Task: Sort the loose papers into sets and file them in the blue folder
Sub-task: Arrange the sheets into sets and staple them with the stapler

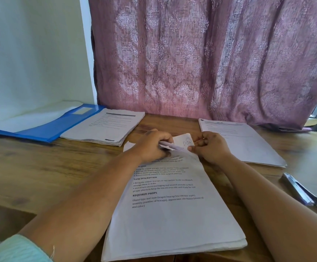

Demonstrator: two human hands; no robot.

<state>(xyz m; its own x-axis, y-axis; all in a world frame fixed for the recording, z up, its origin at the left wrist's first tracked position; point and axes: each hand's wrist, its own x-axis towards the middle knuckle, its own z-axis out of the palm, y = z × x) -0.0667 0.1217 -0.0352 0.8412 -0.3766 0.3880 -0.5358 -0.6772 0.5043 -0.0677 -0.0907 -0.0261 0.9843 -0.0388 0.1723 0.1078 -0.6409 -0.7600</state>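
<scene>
Fingers of both hands meet at the top edge of the nearest paper stack (172,214); the left hand (150,146) curls around a pale pen (172,147) that lies across its fingertips, pointing toward three o'clock; the right hand (210,148) pinches the corner of a small white slip (184,141) bearing a circled handwritten mark, thumb and forefinger closed on it; pen tip and slip touch or nearly touch, which of the two cannot be told.

Paper stacks number three on the wooden table (40,167); the one under the hands sits at six o'clock, its top sheet printed with bold headings; a second stack (104,129) lies at ten o'clock from the hands; a third stack (242,144) lies at two o'clock, just beside the right wrist.

One blue folder (46,127) lies open at nine to ten o'clock, its near edge touching the second stack, a white sheet showing inside; one stapler (303,193), dark and metallic, rests at four o'clock, well apart from the hands; one mauve patterned curtain (210,53) hangs at twelve o'clock behind the table; one pale green sleeve (15,250) shows at seven o'clock.
</scene>
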